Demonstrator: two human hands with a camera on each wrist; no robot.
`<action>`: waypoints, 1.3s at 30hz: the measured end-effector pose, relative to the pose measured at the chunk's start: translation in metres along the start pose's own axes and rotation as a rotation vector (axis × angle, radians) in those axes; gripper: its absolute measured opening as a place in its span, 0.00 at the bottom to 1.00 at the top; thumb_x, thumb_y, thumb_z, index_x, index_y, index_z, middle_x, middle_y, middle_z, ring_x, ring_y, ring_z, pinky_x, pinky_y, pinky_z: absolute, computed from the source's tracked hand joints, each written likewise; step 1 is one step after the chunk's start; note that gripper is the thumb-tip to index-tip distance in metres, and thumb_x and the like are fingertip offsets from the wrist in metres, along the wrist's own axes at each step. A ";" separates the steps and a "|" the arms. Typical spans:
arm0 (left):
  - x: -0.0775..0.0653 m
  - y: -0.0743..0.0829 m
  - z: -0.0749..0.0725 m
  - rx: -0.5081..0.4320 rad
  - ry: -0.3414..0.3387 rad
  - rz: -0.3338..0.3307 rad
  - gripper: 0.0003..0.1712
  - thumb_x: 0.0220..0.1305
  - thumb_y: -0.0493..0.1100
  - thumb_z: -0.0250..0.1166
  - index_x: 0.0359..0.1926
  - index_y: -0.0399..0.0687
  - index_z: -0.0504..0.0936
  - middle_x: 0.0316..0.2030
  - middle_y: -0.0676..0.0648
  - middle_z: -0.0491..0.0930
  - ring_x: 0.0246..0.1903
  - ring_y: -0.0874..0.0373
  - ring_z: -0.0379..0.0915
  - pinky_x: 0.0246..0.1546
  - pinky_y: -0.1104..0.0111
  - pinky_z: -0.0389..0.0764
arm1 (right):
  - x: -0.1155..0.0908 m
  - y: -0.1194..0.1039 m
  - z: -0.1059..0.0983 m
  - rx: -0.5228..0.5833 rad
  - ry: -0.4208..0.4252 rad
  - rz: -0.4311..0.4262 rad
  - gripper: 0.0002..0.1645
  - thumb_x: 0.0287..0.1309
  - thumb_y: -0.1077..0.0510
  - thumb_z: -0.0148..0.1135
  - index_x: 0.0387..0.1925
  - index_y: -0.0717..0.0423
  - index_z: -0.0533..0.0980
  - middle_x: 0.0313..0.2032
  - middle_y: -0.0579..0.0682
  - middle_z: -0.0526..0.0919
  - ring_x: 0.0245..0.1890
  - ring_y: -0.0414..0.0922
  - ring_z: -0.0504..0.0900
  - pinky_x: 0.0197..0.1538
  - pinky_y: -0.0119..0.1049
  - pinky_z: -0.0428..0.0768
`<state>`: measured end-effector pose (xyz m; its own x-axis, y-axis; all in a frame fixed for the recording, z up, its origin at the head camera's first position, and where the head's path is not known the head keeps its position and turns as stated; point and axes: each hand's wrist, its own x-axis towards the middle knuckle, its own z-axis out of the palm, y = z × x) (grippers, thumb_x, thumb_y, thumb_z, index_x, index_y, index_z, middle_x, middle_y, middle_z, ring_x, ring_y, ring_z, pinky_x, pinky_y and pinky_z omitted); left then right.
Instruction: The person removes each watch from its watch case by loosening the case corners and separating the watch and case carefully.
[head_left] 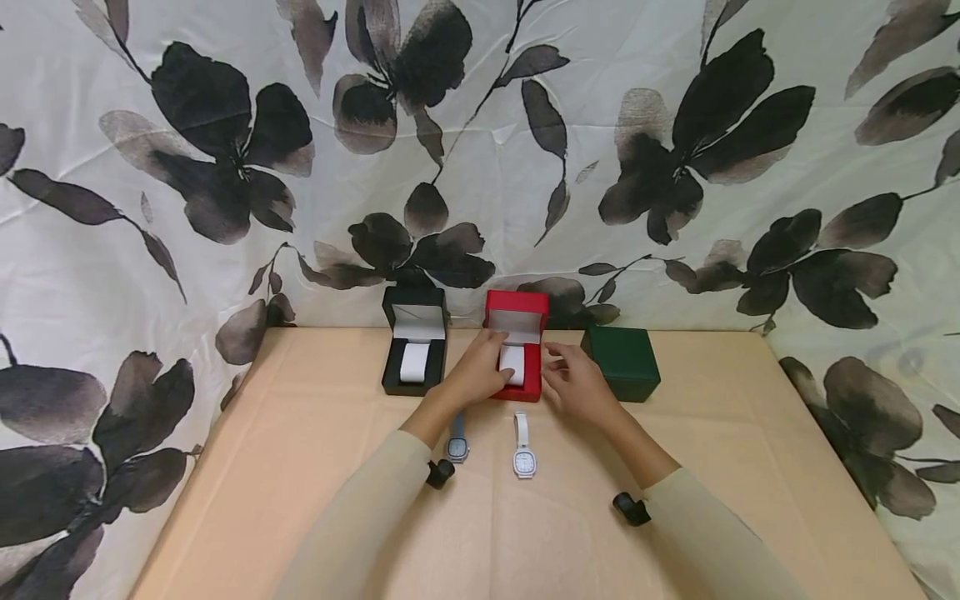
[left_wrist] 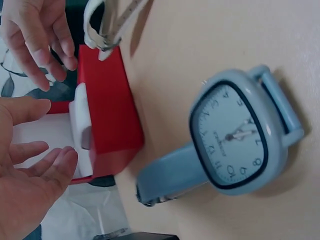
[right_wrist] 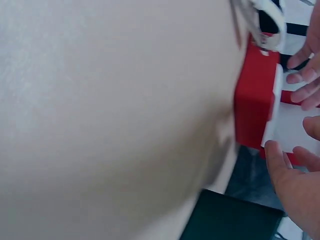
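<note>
An upright red watch box point(head_left: 532, 375) stands with its lid raised, a white cushion point(head_left: 512, 365) inside. My left hand point(head_left: 474, 368) is at the box's left side, fingers loosely bent and holding nothing. On the other side my right hand point(head_left: 579, 382) hovers close to the box wall, its fingers relaxed; in the right wrist view a fingertip point(right_wrist: 271, 146) is near the box's edge, and I cannot tell whether it touches. Below the left wrist lies a blue watch point(left_wrist: 232, 135), dial up. A white watch point(head_left: 524, 454) lies in front of the red box.
An open black watch box point(head_left: 392, 372) with a white cushion point(head_left: 415, 362) stands left of the red one. To the right sits a closed green box point(head_left: 622, 364). Behind the table point(head_left: 525, 542) hangs a floral cloth point(head_left: 517, 167).
</note>
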<state>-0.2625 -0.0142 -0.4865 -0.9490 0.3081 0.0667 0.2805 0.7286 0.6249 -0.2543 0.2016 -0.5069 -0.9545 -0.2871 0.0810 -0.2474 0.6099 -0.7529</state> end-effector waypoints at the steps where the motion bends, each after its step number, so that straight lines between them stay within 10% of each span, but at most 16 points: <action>1: -0.002 0.001 -0.001 -0.002 0.001 0.005 0.38 0.67 0.40 0.70 0.74 0.34 0.66 0.68 0.37 0.68 0.64 0.46 0.70 0.72 0.56 0.72 | -0.003 -0.002 -0.003 0.009 0.001 0.002 0.33 0.71 0.59 0.62 0.73 0.60 0.66 0.65 0.61 0.72 0.60 0.56 0.82 0.63 0.51 0.82; 22: -0.034 0.040 0.014 -0.113 -0.044 0.109 0.44 0.65 0.45 0.72 0.76 0.42 0.63 0.72 0.42 0.68 0.67 0.48 0.68 0.61 0.58 0.82 | -0.041 0.015 -0.098 -0.203 0.044 -0.151 0.42 0.65 0.48 0.70 0.73 0.58 0.65 0.70 0.64 0.69 0.68 0.67 0.71 0.67 0.68 0.71; 39: -0.009 0.065 0.048 -0.196 -0.133 0.080 0.46 0.64 0.49 0.74 0.77 0.46 0.63 0.72 0.44 0.70 0.66 0.51 0.72 0.61 0.65 0.82 | -0.029 0.045 -0.138 -0.389 -0.125 -0.091 0.60 0.53 0.40 0.78 0.76 0.64 0.59 0.76 0.68 0.59 0.75 0.70 0.57 0.72 0.73 0.59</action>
<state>-0.2286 0.0594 -0.4835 -0.8941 0.4470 0.0270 0.3080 0.5701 0.7617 -0.2607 0.3394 -0.4532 -0.9042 -0.4255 0.0374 -0.3970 0.8048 -0.4412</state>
